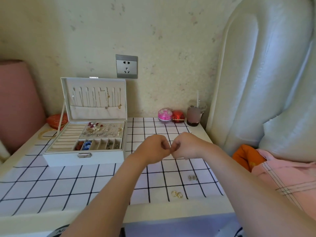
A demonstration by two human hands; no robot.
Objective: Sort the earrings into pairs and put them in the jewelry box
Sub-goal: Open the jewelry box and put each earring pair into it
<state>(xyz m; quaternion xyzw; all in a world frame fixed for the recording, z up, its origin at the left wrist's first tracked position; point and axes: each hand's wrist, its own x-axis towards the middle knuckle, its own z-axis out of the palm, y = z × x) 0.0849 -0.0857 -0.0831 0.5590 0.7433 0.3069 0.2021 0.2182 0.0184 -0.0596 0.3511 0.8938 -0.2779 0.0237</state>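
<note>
Left hand [153,148] and right hand [185,146] touching, fingers curled; cannot tell whether they pinch anything; gold hoop earrings [177,194] paired on tablecloth [68,182]; jewelry box [65,158] lid raised.

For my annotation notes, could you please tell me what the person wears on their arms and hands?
Nothing shows: the left hand and right hand are bare, without rings or gloves, and both forearms are uncovered to the frame's edge, with no sleeve, watch or bracelet in view.
</note>
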